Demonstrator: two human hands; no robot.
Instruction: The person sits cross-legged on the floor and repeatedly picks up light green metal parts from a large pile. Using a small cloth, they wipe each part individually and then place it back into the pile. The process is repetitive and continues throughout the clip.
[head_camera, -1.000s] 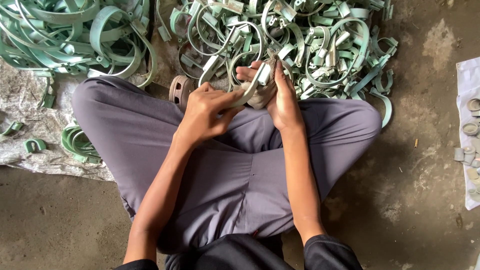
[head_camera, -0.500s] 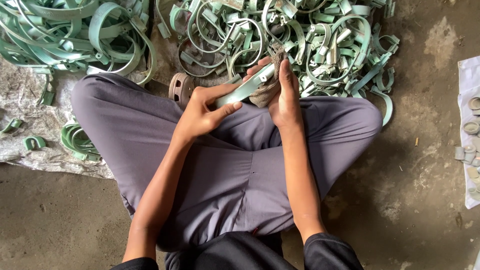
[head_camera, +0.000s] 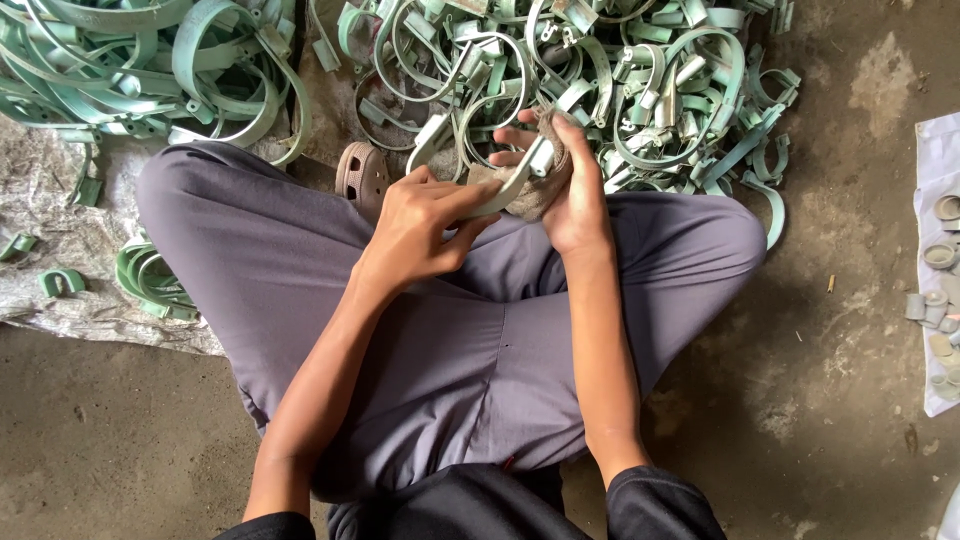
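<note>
the left hand (head_camera: 420, 232) fingers are pinching the near end of a pale green clamp (head_camera: 510, 180) over the lap, while the right hand (head_camera: 570, 190) fingers are pressing a brown rag (head_camera: 530, 200) around it. more clamps (head_camera: 600, 70) are lying heaped on the floor (head_camera: 850, 380) beyond the knees.

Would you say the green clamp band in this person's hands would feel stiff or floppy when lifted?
Probably springy rather than floppy: the clamp band keeps its curve between the left hand and right hand. Likely light, being thin. Its painted surface may be slippery, though the rag helps.
</note>
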